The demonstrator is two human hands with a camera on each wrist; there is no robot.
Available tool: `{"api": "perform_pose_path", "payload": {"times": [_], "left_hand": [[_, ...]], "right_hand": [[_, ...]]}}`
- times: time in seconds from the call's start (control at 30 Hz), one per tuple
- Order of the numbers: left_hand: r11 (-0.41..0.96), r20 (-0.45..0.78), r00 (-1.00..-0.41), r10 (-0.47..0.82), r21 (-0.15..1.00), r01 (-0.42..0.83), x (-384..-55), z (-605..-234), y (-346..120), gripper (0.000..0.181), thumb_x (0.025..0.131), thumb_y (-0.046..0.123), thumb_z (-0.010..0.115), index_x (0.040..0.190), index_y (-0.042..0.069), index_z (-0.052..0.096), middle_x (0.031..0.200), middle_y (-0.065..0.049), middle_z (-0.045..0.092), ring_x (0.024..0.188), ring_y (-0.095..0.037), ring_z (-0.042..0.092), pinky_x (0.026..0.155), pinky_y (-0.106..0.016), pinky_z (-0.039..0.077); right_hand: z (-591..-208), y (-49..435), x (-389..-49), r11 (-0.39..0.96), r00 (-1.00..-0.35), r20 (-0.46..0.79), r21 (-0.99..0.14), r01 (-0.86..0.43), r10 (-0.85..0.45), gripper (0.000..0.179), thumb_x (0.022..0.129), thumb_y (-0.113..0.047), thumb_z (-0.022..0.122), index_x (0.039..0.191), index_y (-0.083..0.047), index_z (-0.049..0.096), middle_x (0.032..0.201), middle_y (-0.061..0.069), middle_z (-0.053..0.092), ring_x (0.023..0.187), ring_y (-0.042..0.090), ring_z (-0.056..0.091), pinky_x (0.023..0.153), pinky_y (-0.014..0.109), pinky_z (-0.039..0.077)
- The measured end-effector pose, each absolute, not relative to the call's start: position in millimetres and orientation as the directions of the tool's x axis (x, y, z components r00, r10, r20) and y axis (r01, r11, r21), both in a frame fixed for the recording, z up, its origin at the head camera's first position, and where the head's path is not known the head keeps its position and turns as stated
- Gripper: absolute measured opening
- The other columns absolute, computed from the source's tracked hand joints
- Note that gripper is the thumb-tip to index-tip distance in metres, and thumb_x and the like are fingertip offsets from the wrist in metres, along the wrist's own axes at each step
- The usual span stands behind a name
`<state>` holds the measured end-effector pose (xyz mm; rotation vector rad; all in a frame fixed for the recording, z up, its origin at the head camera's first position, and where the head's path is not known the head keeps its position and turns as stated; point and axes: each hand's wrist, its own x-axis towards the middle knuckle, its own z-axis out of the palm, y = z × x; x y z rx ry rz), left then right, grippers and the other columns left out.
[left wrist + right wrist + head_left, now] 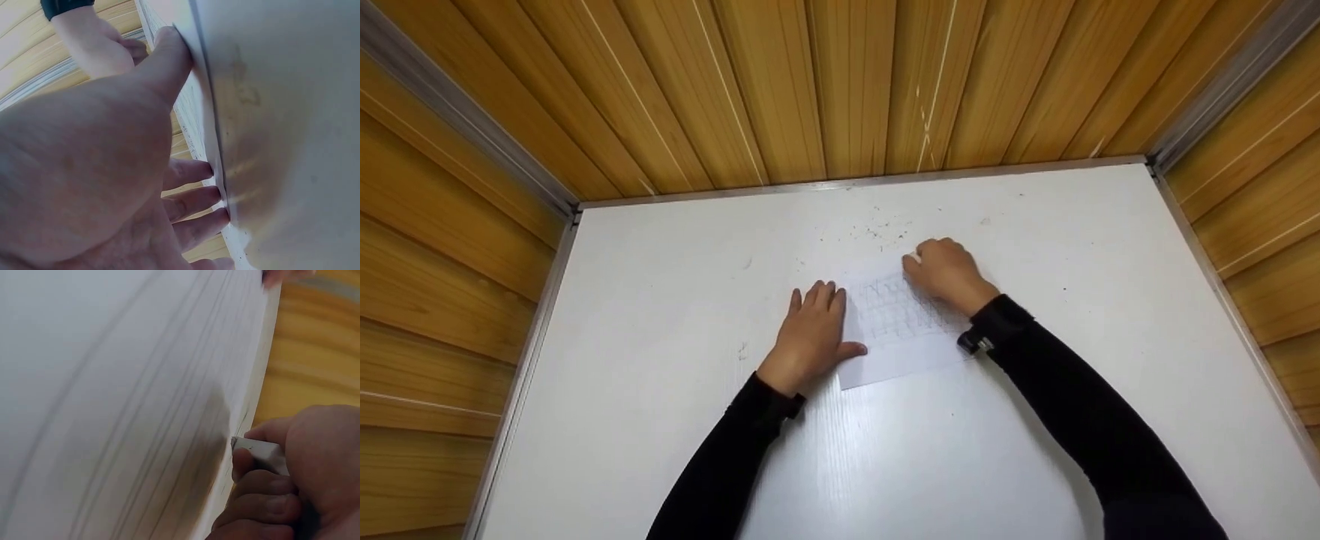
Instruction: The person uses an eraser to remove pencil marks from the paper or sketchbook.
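A white sheet of paper [877, 364] with grey pencil lines across its upper part lies on the white table. At its left edge my left hand [810, 337] presses it down, fingers straight and thumb spread onto the sheet. In the left wrist view the thumb and fingertips rest along the paper's edge. My right hand [949, 274] is at the sheet's upper right corner. Between its thumb and curled fingers it pinches a white block eraser [261, 451], whose dark-smudged tip is right at the paper in the right wrist view.
Dark eraser crumbs [881, 229] are scattered on the table beyond the paper. Faint smudges [742, 351] mark the tabletop left of my left hand. Wood-patterned panels [847, 90] rise behind the table's far edge and on both sides, with metal trim.
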<state>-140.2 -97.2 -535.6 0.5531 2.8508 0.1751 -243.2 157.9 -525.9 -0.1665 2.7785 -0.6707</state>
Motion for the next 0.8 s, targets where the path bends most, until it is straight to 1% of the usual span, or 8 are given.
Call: {"api": "perform_pose_path", "payload": {"times": [0.1, 0.17, 0.3, 0.43, 0.57, 0.63, 0.77, 0.8], "left_hand": [[0.921, -0.189, -0.905, 0.382, 0.154, 0.357, -139.4, -536.2, -98.5, 0.109, 0.096, 0.07, 0.072, 0.169, -0.002, 0.036, 0.177, -0.024, 0.038, 0.168, -0.041, 0.034, 0.137, -0.067, 0.026], [0.921, -0.185, -0.905, 0.383, 0.154, 0.358, -139.1, -536.5, -98.8, 0.109, 0.096, 0.07, 0.072, 0.169, -0.002, 0.036, 0.177, -0.024, 0.038, 0.168, -0.042, 0.034, 0.137, -0.067, 0.026], [0.921, -0.185, -0.906, 0.381, 0.157, 0.356, -138.6, -537.2, -97.7, 0.108, 0.097, 0.07, 0.072, 0.169, -0.002, 0.036, 0.176, -0.025, 0.038, 0.168, -0.041, 0.033, 0.137, -0.066, 0.026], [0.927, -0.184, -0.912, 0.367, 0.152, 0.343, -136.2, -536.8, -100.0, 0.108, 0.097, 0.07, 0.073, 0.169, -0.003, 0.037, 0.175, -0.025, 0.04, 0.167, -0.041, 0.034, 0.137, -0.065, 0.027], [0.931, -0.19, -0.915, 0.356, 0.161, 0.329, -133.5, -535.7, -100.5, 0.108, 0.097, 0.069, 0.073, 0.169, -0.003, 0.037, 0.176, -0.025, 0.039, 0.168, -0.041, 0.034, 0.137, -0.065, 0.027], [0.93, -0.185, -0.916, 0.356, 0.169, 0.327, -132.2, -535.7, -100.4, 0.108, 0.097, 0.069, 0.074, 0.169, -0.003, 0.038, 0.175, -0.025, 0.04, 0.167, -0.041, 0.034, 0.137, -0.065, 0.027], [0.925, -0.178, -0.913, 0.367, 0.171, 0.338, -132.6, -535.3, -98.9, 0.108, 0.096, 0.069, 0.074, 0.168, -0.003, 0.038, 0.175, -0.025, 0.04, 0.167, -0.042, 0.034, 0.137, -0.066, 0.027], [0.925, -0.178, -0.912, 0.369, 0.168, 0.341, -133.2, -535.2, -98.2, 0.108, 0.096, 0.069, 0.074, 0.168, -0.003, 0.038, 0.175, -0.025, 0.04, 0.167, -0.042, 0.034, 0.137, -0.066, 0.027]], "right_hand": [[-525.3, 116.4, -235.7, 0.88, -0.945, -0.222, -0.461, -0.117, -0.242, 0.049, 0.111, -0.039, 0.053, 0.117, 0.002, 0.077, 0.12, 0.026, 0.076, 0.112, 0.044, 0.072, 0.102, 0.058, 0.059], [-526.3, 98.6, -234.7, 0.882, -0.94, -0.209, -0.444, -0.156, -0.271, 0.048, 0.111, -0.038, 0.054, 0.114, 0.003, 0.078, 0.118, 0.026, 0.077, 0.11, 0.044, 0.073, 0.099, 0.057, 0.06], [-528.3, 96.2, -238.7, 0.889, -0.939, -0.228, -0.437, -0.138, -0.257, 0.047, 0.11, -0.037, 0.054, 0.112, 0.004, 0.078, 0.116, 0.026, 0.078, 0.105, 0.041, 0.073, 0.095, 0.056, 0.061], [-528.8, 122.1, -247.0, 0.886, -0.948, -0.243, -0.458, -0.076, -0.207, 0.047, 0.11, -0.037, 0.054, 0.111, 0.004, 0.078, 0.115, 0.025, 0.077, 0.098, 0.035, 0.069, 0.091, 0.052, 0.06], [-528.3, 169.2, -256.9, 0.885, -0.956, -0.255, -0.466, -0.013, -0.148, 0.048, 0.111, -0.038, 0.051, 0.107, 0.004, 0.075, 0.111, 0.026, 0.074, 0.095, 0.036, 0.065, 0.086, 0.051, 0.057], [-527.5, 195.7, -260.1, 0.886, -0.958, -0.264, -0.463, 0.026, -0.11, 0.051, 0.111, -0.039, 0.05, 0.112, 0.006, 0.074, 0.117, 0.031, 0.073, 0.099, 0.04, 0.065, 0.089, 0.053, 0.057], [-524.5, 236.3, -262.2, 0.892, -0.959, -0.278, -0.444, 0.08, -0.053, 0.06, 0.111, -0.04, 0.05, 0.136, 0.011, 0.069, 0.139, 0.038, 0.067, 0.115, 0.046, 0.065, 0.103, 0.061, 0.055], [-523.7, 242.3, -262.4, 0.893, -0.958, -0.281, -0.443, 0.083, -0.05, 0.06, 0.111, -0.04, 0.049, 0.136, 0.011, 0.069, 0.14, 0.038, 0.067, 0.116, 0.046, 0.065, 0.103, 0.06, 0.055]]}}
